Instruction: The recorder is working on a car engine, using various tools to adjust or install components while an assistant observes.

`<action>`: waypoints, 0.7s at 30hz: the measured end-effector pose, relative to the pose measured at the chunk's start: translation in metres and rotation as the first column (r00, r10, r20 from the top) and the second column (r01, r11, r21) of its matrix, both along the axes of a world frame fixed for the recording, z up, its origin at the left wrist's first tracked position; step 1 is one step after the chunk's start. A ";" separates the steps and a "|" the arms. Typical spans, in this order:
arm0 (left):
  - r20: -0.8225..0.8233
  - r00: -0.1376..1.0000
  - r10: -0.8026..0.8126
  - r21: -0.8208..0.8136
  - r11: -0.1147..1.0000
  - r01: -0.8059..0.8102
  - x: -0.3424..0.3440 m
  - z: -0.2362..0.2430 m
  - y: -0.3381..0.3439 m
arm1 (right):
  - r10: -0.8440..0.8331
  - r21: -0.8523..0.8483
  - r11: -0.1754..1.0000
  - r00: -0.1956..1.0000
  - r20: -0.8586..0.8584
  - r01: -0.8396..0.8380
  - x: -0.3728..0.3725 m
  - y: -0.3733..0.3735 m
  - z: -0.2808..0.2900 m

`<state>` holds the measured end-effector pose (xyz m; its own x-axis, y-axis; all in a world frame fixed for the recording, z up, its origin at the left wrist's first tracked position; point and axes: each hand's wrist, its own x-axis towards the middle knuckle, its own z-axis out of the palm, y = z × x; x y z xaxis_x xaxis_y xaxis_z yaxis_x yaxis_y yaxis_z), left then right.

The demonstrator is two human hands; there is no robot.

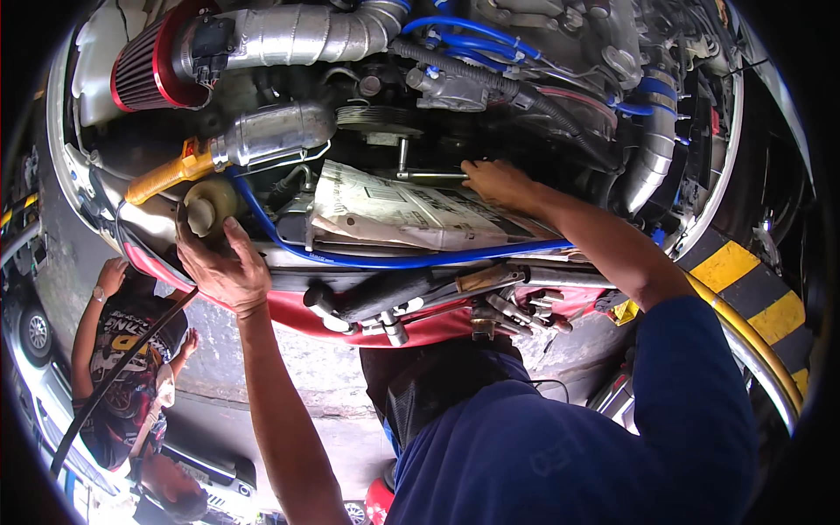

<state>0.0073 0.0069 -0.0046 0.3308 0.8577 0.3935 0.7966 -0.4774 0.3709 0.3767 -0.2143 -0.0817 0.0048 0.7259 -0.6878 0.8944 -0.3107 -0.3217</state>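
Observation:
My right hand is closed round the handle end of a ratchet wrench. The wrench lies level, and a shiny extension rises from its far end toward a pulley. My left hand is open, thumb and fingers apart, beside a round yellowish reservoir with a pale cap. Whether the fingertips touch it I cannot tell. Above that hand, a work lamp with a yellow handle lies in the engine bay. Under the wrench a sheet of newspaper is spread.
A blue hose runs along the front of the bay. Sockets and tools lie on the red bumper edge. A red cone air filter and silver pipe are at the far left. Another person stands at the left.

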 end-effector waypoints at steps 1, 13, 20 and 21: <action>0.002 1.000 0.001 -0.014 1.000 -0.001 0.000 0.000 0.001 | -0.002 -0.002 1.000 1.000 0.001 0.002 0.003 -0.002 -0.007; 0.018 1.000 0.009 -0.022 1.000 -0.009 0.006 -0.003 0.000 | -0.212 -0.117 0.973 0.970 -0.119 0.198 0.013 -0.025 -0.068; 0.074 0.996 0.040 -0.093 0.995 -0.033 0.002 -0.006 -0.003 | -0.212 -0.210 0.954 0.976 0.040 0.216 0.019 -0.020 -0.094; 0.108 0.993 0.041 -0.108 0.994 -0.029 0.004 -0.004 -0.004 | -0.212 -0.224 0.951 0.977 0.027 0.212 0.017 -0.020 -0.086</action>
